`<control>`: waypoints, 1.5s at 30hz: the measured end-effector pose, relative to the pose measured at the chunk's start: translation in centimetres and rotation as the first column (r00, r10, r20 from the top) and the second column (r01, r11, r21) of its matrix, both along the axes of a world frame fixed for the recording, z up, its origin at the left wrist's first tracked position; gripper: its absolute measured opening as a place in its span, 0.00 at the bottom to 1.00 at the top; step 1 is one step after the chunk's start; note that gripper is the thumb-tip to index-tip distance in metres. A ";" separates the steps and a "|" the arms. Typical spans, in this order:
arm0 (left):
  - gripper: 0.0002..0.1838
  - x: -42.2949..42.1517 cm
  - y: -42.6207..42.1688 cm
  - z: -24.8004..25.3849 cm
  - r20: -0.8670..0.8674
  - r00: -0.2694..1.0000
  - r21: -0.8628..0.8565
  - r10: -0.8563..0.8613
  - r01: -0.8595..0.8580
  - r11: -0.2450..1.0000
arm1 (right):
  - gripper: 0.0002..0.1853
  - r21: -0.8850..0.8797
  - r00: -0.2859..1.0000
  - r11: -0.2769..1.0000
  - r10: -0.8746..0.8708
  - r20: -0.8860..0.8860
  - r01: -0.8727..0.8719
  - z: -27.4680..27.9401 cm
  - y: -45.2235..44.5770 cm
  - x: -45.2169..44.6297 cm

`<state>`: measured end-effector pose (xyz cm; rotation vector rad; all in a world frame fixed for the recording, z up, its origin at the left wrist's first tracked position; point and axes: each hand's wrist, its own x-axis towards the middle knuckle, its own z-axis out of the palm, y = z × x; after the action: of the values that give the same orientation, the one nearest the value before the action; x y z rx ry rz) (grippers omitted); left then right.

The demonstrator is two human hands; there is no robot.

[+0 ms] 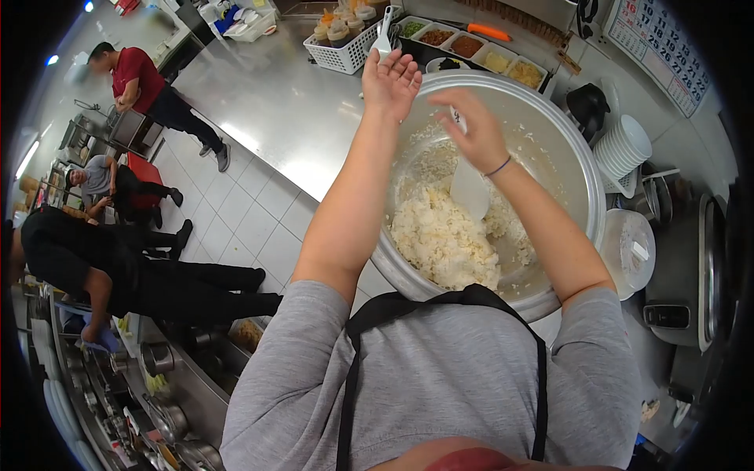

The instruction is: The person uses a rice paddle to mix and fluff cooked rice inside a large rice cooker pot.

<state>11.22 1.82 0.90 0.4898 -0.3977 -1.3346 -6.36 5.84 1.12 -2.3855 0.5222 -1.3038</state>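
My left hand (390, 85) is raised at the far left rim of a large metal pot (583, 149), palm up with loosely bent, separated fingers and nothing in it. Just beyond its fingertips is a white scoop-like utensil (383, 43). My right hand (473, 129) is over the pot, slightly blurred, thumb apart from the fingers. Through that gap shows the white handle of a rice paddle, whose broad blade (470, 191) rests against the cooked rice (440, 235). The hand partly hides the handle, and I see no clear grip on it.
A white basket of bottles (343, 53) and several containers of chopped ingredients (462, 45) stand behind the pot. Stacked white bowls (624, 149) and a black cooker (682, 271) are on the right. A steel counter (259, 86) extends left; other people (139, 78) are beyond it.
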 end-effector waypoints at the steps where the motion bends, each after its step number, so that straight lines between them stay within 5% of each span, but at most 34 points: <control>1: 0.23 -0.4 0.1 0.2 -0.084 0.995 0.000 -0.045 0.045 0.999 | 0.15 0.002 1.000 1.000 -0.003 0.000 0.003 0.0 1.0 0.6; 6: 0.25 -1.3 0.6 0.6 -0.120 0.989 -0.029 -0.088 0.085 0.996 | 0.17 -0.347 0.985 0.937 -0.091 -0.147 0.035 -1.2 1.6 0.5; 11: 0.24 -0.6 0.4 0.3 -0.078 0.995 -0.026 -0.061 0.059 0.998 | 0.10 -0.181 0.972 0.975 -0.159 -0.174 0.127 -1.9 -0.8 -0.6; 14: 0.22 -1.0 0.7 0.9 0.121 0.992 -0.021 -0.020 0.023 1.000 | 0.06 0.039 0.992 0.994 -0.099 -0.082 0.103 -1.1 -1.1 -1.6; 16: 0.19 -1.3 0.9 1.2 0.512 0.858 -0.044 0.028 -0.006 0.999 | 0.06 0.149 0.996 0.985 -0.085 -0.002 0.084 -0.6 -1.3 -2.1; 20: 0.17 -2.6 1.7 1.1 0.667 0.745 -0.061 -0.017 0.078 0.995 | 0.13 0.285 0.988 0.951 -0.143 0.061 0.120 -0.1 -2.8 -3.5; 23: 0.19 -3.7 2.0 0.8 0.891 0.450 -0.119 -0.063 0.365 0.923 | 0.16 0.322 0.976 0.932 -0.204 0.081 0.168 -0.5 -4.1 -4.3; 27: 0.20 -5.4 2.7 0.7 0.961 0.269 -0.053 -0.059 0.394 0.917 | 0.20 0.347 0.974 0.921 -0.215 0.078 0.175 -1.4 -4.9 -4.6; 40: 0.22 -5.0 2.6 0.8 0.942 0.325 -0.219 0.087 0.396 0.892 | 0.19 0.345 0.946 0.887 -0.324 -0.010 0.307 -1.6 -5.2 -5.2; 42: 0.23 -6.0 3.3 0.9 0.970 0.143 -0.242 0.199 0.436 0.867 | 0.16 0.357 0.931 0.881 -0.358 0.076 0.310 -2.0 -5.7 -5.3; 45: 0.21 -6.5 3.8 1.1 0.967 0.077 -0.253 0.244 0.417 0.873 | 0.13 0.403 0.921 0.867 -0.368 0.126 0.292 -2.4 -6.2 -5.3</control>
<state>4.69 5.63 1.96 0.9436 -1.9888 -0.6863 -11.69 -0.40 -1.30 -1.8777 1.0559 -1.4087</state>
